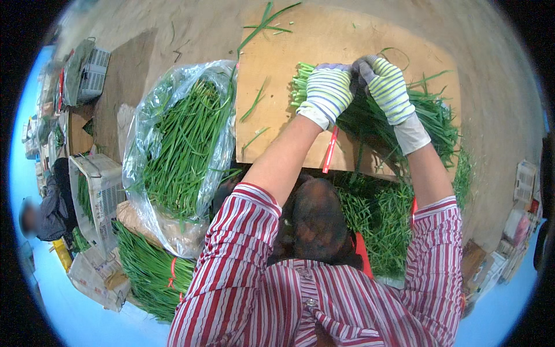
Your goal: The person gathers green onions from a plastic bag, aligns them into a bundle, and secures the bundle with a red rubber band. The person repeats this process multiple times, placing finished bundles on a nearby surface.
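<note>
Both my hands wear striped knit gloves with grey palms and meet above a bundle of green garlic chives lying across a wooden board. My left hand is closed around the bundle near its pale cut ends, which point left. My right hand is at the bundle, its fingertips touching those of my left hand; whether they pinch anything is hidden. A red strip with white marks hangs over the board's front edge below my left wrist. Loose leaves lie on the board's left part.
Left of the board, a clear plastic bag holds many chives. Below it lies a bundle tied with red bands. More greens lie beneath the board's front edge. White crates and a seated person are at far left.
</note>
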Demonstrator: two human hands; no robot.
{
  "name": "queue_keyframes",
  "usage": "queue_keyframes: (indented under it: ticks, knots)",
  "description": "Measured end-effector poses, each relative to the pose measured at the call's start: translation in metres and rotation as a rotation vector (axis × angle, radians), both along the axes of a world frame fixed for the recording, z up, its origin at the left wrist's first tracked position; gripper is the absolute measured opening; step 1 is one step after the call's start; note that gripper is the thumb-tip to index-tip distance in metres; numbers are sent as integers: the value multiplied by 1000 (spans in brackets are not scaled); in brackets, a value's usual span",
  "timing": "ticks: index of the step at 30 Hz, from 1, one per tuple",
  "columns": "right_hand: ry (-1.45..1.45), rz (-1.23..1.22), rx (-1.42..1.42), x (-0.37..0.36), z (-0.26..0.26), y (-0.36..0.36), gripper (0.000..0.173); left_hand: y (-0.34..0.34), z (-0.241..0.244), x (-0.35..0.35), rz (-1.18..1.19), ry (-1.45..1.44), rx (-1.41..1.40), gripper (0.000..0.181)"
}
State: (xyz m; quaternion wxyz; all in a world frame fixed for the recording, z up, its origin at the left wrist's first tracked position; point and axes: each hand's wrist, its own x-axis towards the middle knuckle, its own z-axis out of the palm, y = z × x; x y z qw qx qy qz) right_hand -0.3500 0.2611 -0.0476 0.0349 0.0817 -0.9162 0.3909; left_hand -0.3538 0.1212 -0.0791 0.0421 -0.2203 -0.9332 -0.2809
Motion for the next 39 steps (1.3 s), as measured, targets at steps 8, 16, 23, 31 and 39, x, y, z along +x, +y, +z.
queue_keyframes:
  ticks: [8,16,23,31,39]
  knots:
    - [5,-56,-330,24,24,-12,19,-3,-5,-3,-7,47,75,20]
    - [-125,659,583,118,-6,-23,21,7,-4,-6,57,-5,25,20]
    - [34,538,516,103,-32,-22,19,5,-3,-8,11,34,56,29]
    - [64,-98,-353,131,-29,-17,11,6,-3,-8,6,28,-15,20]
    - [134,-358,-310,89,-30,-25,11,-3,-10,25,-10,160,161,13]
